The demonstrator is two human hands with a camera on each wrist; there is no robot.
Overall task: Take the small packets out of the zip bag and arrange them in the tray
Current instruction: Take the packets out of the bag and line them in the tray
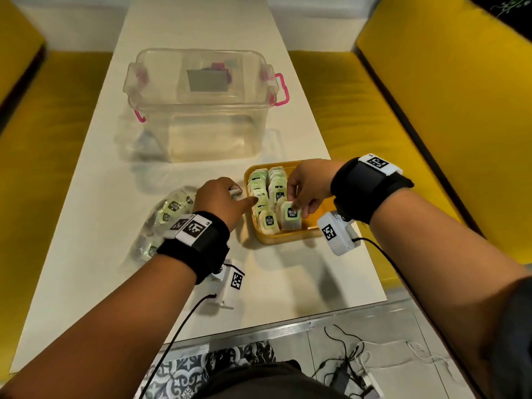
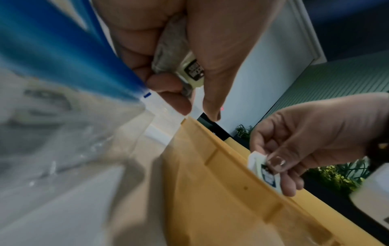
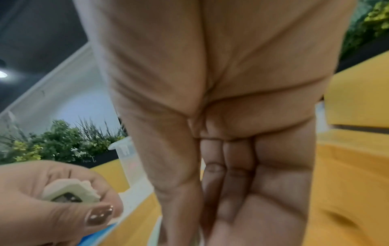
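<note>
A yellow tray (image 1: 283,240) on the white table holds rows of small green-and-white packets (image 1: 263,185) standing on edge. My right hand (image 1: 299,205) is over the tray and pinches one packet (image 1: 290,216) at the near end of the right row. My left hand (image 1: 230,194), just left of the tray, grips another packet (image 1: 235,192) in curled fingers, with its index finger stretched toward the tray. The clear zip bag (image 1: 161,223) lies left of that hand with several packets inside. In the left wrist view the held packet (image 2: 181,64) shows above the tray wall (image 2: 221,191).
A clear plastic box (image 1: 201,110) with pink latches stands farther back on the table. Yellow benches (image 1: 431,125) flank both sides. The table's front edge (image 1: 259,323) is near my body, and cables lie on the floor below.
</note>
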